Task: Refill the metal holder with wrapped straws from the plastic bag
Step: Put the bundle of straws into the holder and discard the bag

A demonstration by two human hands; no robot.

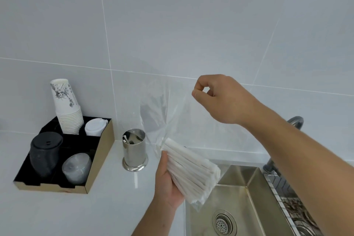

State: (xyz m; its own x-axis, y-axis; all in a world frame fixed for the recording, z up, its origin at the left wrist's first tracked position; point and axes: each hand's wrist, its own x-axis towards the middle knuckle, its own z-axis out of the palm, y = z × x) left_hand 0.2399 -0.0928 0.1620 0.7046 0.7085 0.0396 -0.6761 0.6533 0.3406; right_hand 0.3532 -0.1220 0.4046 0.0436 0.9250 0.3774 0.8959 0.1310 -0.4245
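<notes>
Gripping a fanned bundle of white wrapped straws (189, 170) from beneath, the left hand (167, 182) holds it over the counter's edge beside the sink (247, 193). The right hand (220, 97) pinches the top of the clear plastic bag (162, 105), thumb and forefinger closed on the film, which hangs down around the straws. Just left of the bundle stands the shiny metal holder (135, 152), upright, with only a few straws inside. Farther left, a black tray (99, 157) holds stacked paper cups (67, 107), white lids, black lids and clear lids.
</notes>
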